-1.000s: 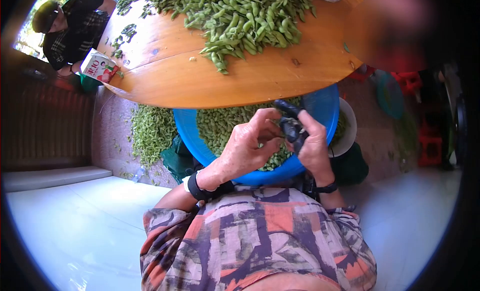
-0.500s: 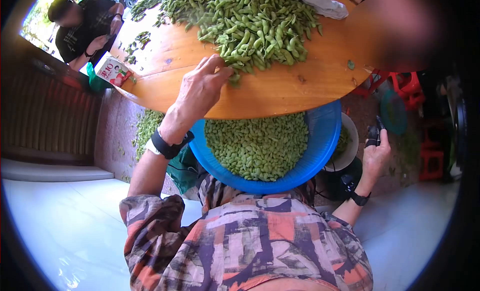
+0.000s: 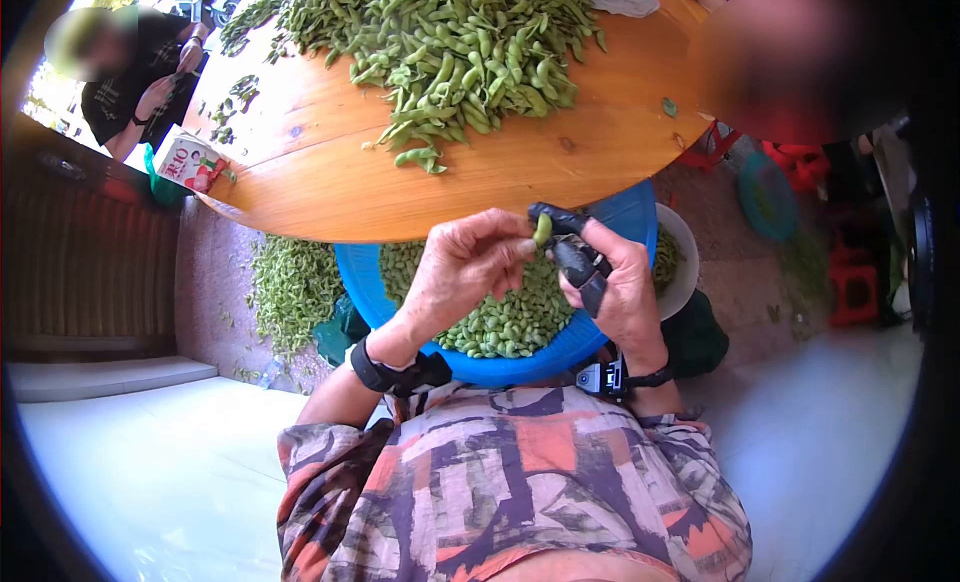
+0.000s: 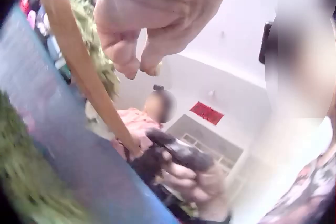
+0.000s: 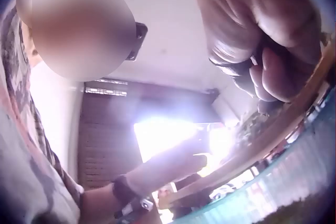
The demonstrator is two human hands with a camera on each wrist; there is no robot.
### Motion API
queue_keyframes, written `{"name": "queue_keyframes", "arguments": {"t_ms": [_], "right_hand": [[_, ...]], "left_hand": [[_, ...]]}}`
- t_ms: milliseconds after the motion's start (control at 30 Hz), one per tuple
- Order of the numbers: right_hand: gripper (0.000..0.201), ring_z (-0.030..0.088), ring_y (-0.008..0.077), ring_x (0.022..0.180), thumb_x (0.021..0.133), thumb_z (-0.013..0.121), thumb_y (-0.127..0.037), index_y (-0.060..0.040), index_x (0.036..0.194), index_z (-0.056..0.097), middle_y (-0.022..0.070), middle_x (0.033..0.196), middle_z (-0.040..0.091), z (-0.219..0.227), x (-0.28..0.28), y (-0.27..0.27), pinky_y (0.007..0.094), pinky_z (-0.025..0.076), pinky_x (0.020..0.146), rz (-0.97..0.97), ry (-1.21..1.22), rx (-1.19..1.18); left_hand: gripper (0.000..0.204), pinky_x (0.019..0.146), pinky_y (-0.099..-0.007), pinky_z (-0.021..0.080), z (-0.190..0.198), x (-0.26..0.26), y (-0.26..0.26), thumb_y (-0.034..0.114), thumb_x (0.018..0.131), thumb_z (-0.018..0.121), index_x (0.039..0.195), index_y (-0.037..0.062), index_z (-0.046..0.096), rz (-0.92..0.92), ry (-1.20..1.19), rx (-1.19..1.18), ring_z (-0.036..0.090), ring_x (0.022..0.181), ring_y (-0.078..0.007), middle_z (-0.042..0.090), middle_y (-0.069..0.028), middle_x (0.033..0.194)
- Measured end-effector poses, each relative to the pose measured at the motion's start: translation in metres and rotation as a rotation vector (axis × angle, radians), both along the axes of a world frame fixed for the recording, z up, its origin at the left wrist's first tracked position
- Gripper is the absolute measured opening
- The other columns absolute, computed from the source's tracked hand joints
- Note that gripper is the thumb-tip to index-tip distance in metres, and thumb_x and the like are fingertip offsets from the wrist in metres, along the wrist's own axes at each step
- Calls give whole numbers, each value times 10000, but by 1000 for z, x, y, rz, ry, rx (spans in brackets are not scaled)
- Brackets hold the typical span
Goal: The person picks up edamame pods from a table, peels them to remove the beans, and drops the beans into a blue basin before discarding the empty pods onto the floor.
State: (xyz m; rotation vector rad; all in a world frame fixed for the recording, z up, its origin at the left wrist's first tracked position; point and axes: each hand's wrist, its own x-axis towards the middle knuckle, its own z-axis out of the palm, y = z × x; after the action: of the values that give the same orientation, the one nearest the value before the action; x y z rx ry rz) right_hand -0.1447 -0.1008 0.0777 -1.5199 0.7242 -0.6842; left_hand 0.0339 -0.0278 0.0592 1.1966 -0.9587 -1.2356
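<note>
In the head view a green edamame pod (image 3: 542,230) stands between my two hands above the basin. My left hand (image 3: 465,267) pinches it from the left with thumb and forefinger. From the right, my right hand (image 3: 620,282) pinches it between forefinger and thumb, both wrapped in black covers. Its other fingers are curled. Below the hands, a blue basin (image 3: 360,287) holds many shelled green beans (image 3: 505,327). A heap of whole pods (image 3: 470,67) lies on the wooden table ahead, with a few loose pods (image 3: 420,159) at its near edge.
The round wooden table (image 3: 330,187) overhangs the basin's far side. A white bucket (image 3: 690,267) stands right of the basin, and a pile of empty pods (image 3: 290,282) lies on the floor at left. A carton (image 3: 190,162) sits at the table's left edge, near another person (image 3: 130,92).
My left hand reached to the pods on the table and came back over the basin with one. My right hand swung out to the right, then returned to meet it.
</note>
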Motion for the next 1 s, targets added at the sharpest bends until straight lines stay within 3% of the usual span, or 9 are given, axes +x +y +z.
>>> {"name": "queue_keyframes", "arguments": {"t_ms": [167,367,467,500,533,633,700,833,1000], "right_hand": [[152,507,29,611,892,569,-12,15,1018,650,-24,758,521,-5,-1,2,207,395,522,44,-21,155],[107,498,30,587,900,566,-37,13,948,648,-26,702,507,-12,-3,0,196,369,500,79,7,108],[137,478,32,564,919,546,-80,5,967,642,-26,648,495,-10,-4,3,188,350,490,73,-59,78],[150,466,33,552,926,532,-86,1,989,637,-28,631,488,-15,-9,1,188,345,485,178,-225,310],[164,455,33,539,933,517,-91,-3,1011,631,-30,614,481,-18,-12,0,189,340,481,282,-391,543],[181,429,29,516,944,481,-79,-5,1039,615,-35,607,475,-19,-16,-1,200,334,464,328,-377,518],[164,439,39,529,921,496,-54,-4,1015,621,-22,623,486,-17,-15,1,210,342,476,242,-256,398],[142,499,94,608,825,551,20,12,947,624,29,683,512,-15,-13,7,251,386,544,58,91,54],[150,541,129,699,772,567,52,37,915,609,63,714,499,-16,-12,11,277,417,610,110,179,-197]], "left_hand": [[96,482,-202,437,-12,-9,7,75,929,638,994,5,650,45,105,-1,585,592,-70,650,-25,756],[97,489,-220,438,-14,-14,12,100,928,648,938,3,653,98,-110,-31,556,568,-64,615,-6,679],[87,424,-212,367,-15,-10,14,84,919,636,911,-2,628,-57,567,70,544,507,-119,628,-64,711],[74,407,-220,360,-23,-9,16,74,913,635,911,0,625,-112,729,126,544,495,-138,629,-74,723],[70,402,-220,358,-28,-10,18,72,910,636,913,3,624,-168,811,105,544,494,-141,632,-79,731],[66,405,-225,358,-29,-13,19,76,919,626,918,10,621,-229,882,100,535,505,-128,623,-78,716],[86,436,-232,381,-27,-14,17,89,935,614,919,5,614,-150,697,89,527,518,-112,610,-69,693],[123,561,-234,449,-22,-19,14,47,852,699,954,5,646,294,-598,-328,571,642,-120,595,-54,781],[173,610,-260,469,-13,-24,17,-8,771,737,923,5,655,246,-496,-283,588,707,-138,589,-61,830]]}}
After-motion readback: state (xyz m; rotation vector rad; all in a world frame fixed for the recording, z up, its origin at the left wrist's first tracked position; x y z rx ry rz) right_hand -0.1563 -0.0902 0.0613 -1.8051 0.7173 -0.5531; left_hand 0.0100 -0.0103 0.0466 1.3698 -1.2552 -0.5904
